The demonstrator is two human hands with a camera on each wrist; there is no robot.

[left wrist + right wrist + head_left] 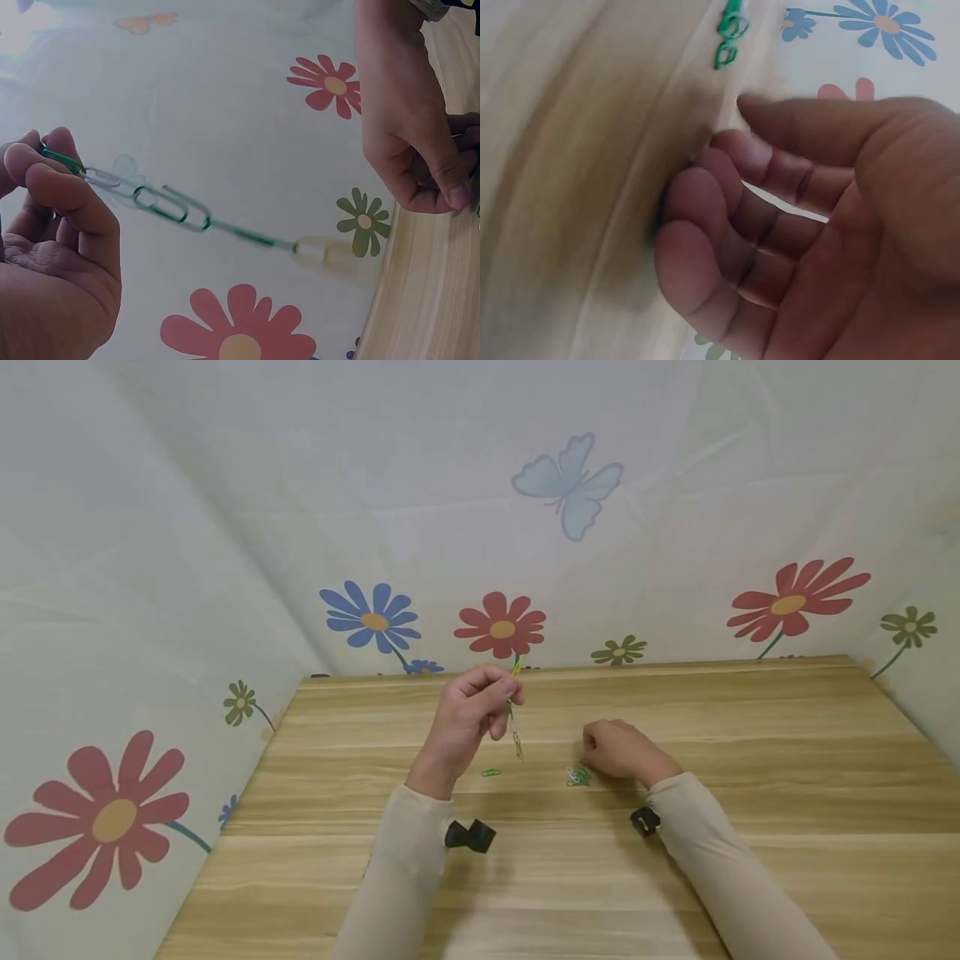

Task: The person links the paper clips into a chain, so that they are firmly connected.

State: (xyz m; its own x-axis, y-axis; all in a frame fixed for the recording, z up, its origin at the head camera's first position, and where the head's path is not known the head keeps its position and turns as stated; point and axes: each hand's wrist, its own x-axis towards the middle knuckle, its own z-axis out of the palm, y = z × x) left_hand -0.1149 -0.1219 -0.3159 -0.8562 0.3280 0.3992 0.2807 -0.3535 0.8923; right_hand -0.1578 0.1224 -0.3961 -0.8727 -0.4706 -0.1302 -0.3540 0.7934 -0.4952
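Observation:
My left hand pinches a chain of linked paper clips between thumb and fingers, raised above the table. Green, white and pale yellow clips dangle from it, the far end blurred in the left wrist view; a yellow clip pokes up above the fingertips. Beside a small pile of green and white paper clips, my right hand is low over the wood. Its fingers bend loosely in the right wrist view, thumb apart from them, with nothing seen between. One green paper clip lies alone below the left hand.
The wood-grain table ends at a pale cloth backdrop printed with flowers and a butterfly. Small black mounts sit at both sleeve cuffs.

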